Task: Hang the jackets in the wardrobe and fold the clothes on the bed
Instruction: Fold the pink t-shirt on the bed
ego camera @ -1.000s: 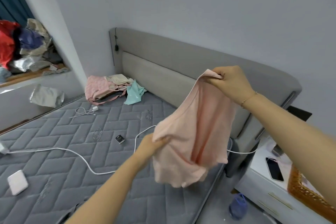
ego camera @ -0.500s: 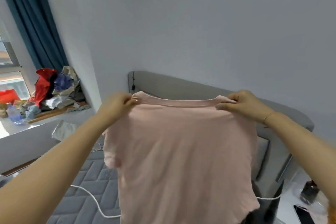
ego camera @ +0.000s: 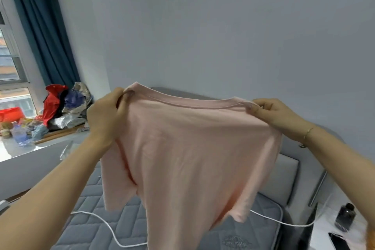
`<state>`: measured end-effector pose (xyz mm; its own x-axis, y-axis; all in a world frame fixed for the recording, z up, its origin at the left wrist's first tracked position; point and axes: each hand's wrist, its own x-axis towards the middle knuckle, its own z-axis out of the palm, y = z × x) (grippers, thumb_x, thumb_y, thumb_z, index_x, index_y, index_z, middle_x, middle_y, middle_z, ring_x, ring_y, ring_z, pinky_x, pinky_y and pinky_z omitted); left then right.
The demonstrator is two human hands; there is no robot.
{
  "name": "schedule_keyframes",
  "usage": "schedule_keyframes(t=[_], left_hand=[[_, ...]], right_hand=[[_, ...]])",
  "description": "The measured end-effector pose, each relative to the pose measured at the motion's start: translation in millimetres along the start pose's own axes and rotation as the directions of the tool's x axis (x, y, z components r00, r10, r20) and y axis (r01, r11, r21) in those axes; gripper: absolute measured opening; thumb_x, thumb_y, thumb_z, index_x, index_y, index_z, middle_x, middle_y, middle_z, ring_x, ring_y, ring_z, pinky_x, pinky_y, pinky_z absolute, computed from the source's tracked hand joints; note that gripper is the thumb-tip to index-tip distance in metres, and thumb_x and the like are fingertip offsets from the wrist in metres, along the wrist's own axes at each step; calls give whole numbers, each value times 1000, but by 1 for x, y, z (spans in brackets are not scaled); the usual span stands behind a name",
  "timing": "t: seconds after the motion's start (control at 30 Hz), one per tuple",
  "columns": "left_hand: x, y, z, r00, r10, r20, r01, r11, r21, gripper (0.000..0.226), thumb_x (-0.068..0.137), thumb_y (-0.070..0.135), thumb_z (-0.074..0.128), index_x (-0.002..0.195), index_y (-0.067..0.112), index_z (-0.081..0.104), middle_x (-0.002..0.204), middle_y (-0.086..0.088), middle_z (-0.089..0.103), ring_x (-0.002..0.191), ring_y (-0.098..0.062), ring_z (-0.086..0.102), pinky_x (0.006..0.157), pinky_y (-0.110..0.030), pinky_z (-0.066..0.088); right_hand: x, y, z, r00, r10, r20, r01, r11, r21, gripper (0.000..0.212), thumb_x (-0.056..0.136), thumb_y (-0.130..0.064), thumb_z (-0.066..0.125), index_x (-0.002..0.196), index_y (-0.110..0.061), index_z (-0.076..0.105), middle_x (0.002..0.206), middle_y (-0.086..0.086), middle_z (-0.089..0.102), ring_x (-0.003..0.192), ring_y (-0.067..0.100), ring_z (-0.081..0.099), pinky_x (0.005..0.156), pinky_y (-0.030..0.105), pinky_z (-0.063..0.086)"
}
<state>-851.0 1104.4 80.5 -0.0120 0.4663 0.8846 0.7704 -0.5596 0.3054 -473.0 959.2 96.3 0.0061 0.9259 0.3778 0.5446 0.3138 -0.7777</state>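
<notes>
Fingers [ego camera: 121,105] of both hands curled, pinching pink shirt [ego camera: 192,152] shoulders.

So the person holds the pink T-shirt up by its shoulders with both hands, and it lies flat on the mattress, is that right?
Not quite. In the head view the pink T-shirt hangs in the air above the mattress. The left hand and right hand do grip its shoulders.

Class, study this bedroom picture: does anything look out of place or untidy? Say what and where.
Yes. A white cable trails loose across the bare mattress, passing behind the pink T-shirt. On the window ledge at left, crumpled clothes and bags lie heaped instead of folded.
</notes>
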Motion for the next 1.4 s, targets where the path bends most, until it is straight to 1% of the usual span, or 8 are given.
schedule_keyframes(t=[0.3, 0.5, 0.63, 0.77, 0.9, 1.0, 1.27, 1.4], left_hand=[[-20, -28, -20, 990, 130, -51, -127, 990, 69, 41, 98, 54, 42, 93, 19, 63, 68, -9, 65, 61, -33, 59, 54, -32, 33], [-23, -45, -21, 991, 137, -13, -135, 988, 81, 52, 99, 57, 37, 97, 15, 67, 73, -14, 66, 65, -34, 59, 56, -39, 43], [-20, -57, 9, 981, 158, 109, -170, 979, 112, 45, 97, 55, 40, 97, 19, 66, 77, -14, 68, 70, -37, 62, 59, -39, 41], [-52, -63, 84, 916, 89, 392, -140, 985, 104, 35, 97, 51, 48, 91, 19, 63, 81, -12, 69, 75, -35, 64, 61, -37, 40], [-110, -72, 189, 753, -99, 651, -25, 984, 178, 34, 97, 49, 48, 81, 19, 52, 87, -10, 68, 84, -33, 63, 62, -38, 40], [-164, -83, 280, 589, -234, 774, 61, 967, 246, 34, 100, 47, 42, 90, 17, 54, 97, -8, 66, 94, -32, 60, 68, -39, 43], [-299, -127, 571, 317, -307, 897, 45, 950, 309, 27, 103, 26, 45, 104, 4, 61, 100, -21, 67, 97, -38, 58, 84, -46, 39], [-384, -151, 695, 316, -317, 894, 6, 943, 332, 24, 103, 25, 43, 104, 11, 61, 105, -14, 68, 103, -34, 54, 85, -41, 27]], right_hand=[[-38, -28, 26, 977, 105, 187, -111, 993, 24, 58, 76, -54, 70, 96, 1, 66, 75, 10, 55, 67, 19, 50, 53, 23, 40], [-52, -23, 47, 960, 137, 246, -183, 968, 174, 39, 83, -50, 62, 103, -20, 74, 85, 3, 70, 72, 12, 62, 57, 22, 49], [-48, 20, 73, 933, 262, 247, -311, 931, 190, 40, 84, -50, 62, 102, -17, 73, 87, 2, 72, 71, 13, 63, 55, 21, 49], [-45, 107, 100, 839, 475, 264, -530, 825, 199, 38, 93, -42, 57, 97, -6, 69, 78, 4, 66, 67, 15, 57, 57, 25, 44], [-41, 221, 128, 803, 559, 206, -584, 807, 88, 34, 99, -38, 50, 85, -11, 65, 72, -2, 62, 62, 10, 54, 58, 23, 41], [-34, 318, 147, 788, 601, 136, -613, 787, 75, 40, 101, -30, 49, 95, 9, 58, 75, 15, 56, 68, 26, 51, 64, 34, 42], [5, 615, 179, 697, 706, 124, -700, 708, -96, 40, 100, -32, 48, 68, -17, 32, 53, -3, 36, 55, 15, 33, 56, 38, 28], [23, 753, 203, 641, 753, 148, -719, 657, -227, 33, 101, -36, 43, 75, -16, 43, 61, 1, 50, 65, 30, 52, 63, 45, 41]])
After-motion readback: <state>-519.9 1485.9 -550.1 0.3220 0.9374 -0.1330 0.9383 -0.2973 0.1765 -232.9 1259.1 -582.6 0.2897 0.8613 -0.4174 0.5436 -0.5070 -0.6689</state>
